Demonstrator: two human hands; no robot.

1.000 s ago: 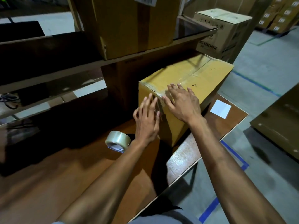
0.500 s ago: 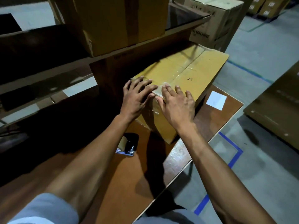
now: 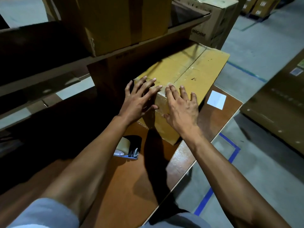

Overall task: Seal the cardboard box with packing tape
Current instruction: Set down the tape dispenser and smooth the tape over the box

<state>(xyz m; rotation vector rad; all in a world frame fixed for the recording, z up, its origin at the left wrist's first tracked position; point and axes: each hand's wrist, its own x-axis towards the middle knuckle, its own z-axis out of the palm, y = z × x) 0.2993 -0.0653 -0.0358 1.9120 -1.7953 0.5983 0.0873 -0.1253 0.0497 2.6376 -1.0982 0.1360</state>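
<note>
At frame centre, a yellow-brown cardboard box with glossy taped seams sits on the smooth wooden worktop. The left hand and right hand press flat on it, fingers spread, gripping nothing.

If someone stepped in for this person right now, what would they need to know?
Left hand: open, flat on the yellow cardboard box's near top corner.
Right hand: open, pressing its near side.
Roll of clear packing tape: lying on the brown wooden table, nobody holding it.
Done: shiny tape runs along the top seam and over the near edge.
Left: finish pressing it flat; the far end is unseen.
</note>
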